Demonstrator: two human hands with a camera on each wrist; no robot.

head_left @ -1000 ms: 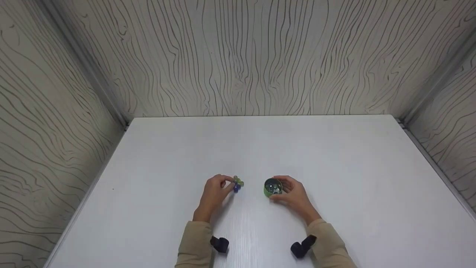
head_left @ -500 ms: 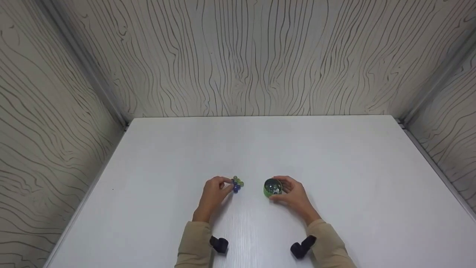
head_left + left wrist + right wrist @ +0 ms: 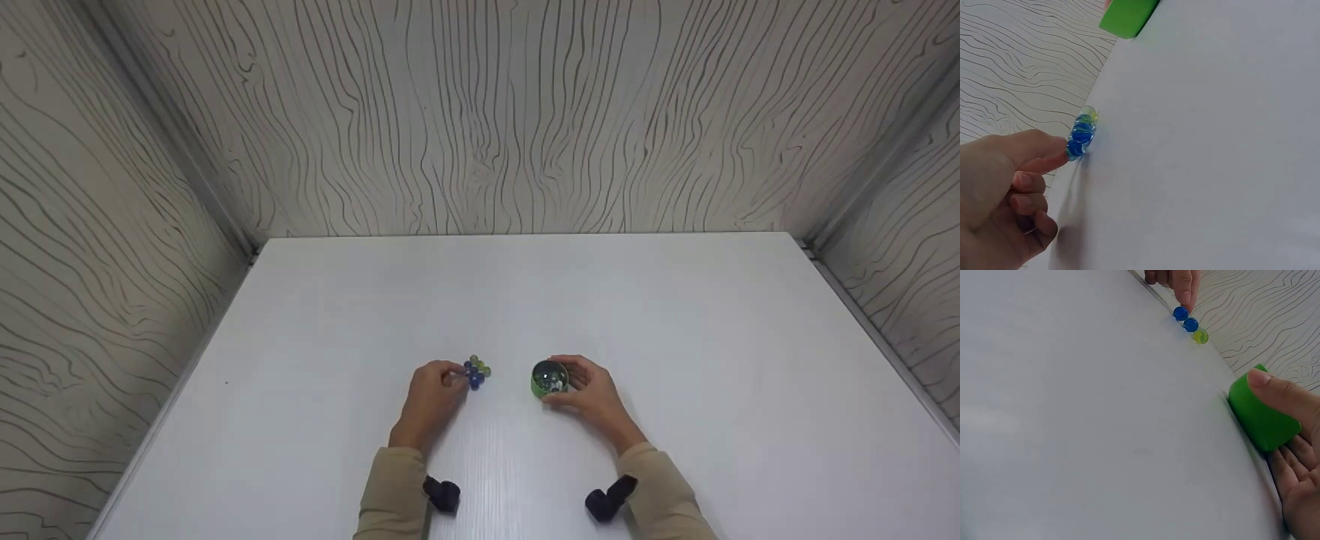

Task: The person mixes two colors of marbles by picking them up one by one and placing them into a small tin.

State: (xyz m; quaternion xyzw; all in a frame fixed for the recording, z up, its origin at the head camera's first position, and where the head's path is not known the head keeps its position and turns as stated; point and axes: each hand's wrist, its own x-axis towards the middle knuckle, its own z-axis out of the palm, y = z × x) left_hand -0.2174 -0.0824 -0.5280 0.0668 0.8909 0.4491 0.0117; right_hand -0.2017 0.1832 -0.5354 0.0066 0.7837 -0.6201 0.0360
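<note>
Several blue and yellow-green glass marbles (image 3: 477, 374) lie close together on the white tabletop, left of centre. My left hand (image 3: 433, 395) is at the left side of this cluster, thumb and forefinger pinching a blue marble (image 3: 1075, 149) at its edge; the other fingers are curled in. To the right, my right hand (image 3: 596, 395) grips a small round green cup (image 3: 1261, 413), thumb on the near side and fingers round the far side. Its mouth faces up, and a few glassy marbles (image 3: 551, 379) show inside against a dark interior.
The white table (image 3: 637, 300) reaches back to a wood-grain patterned wall (image 3: 480, 112), with similar panels at both sides. Black cameras sit on the wrists, such as the left wrist camera (image 3: 444, 495). A strip of bare tabletop separates the marble cluster from the cup.
My left hand has drawn slightly left and down at the cluster, so more blue marbles show. The right hand and the cup have stayed in place.
</note>
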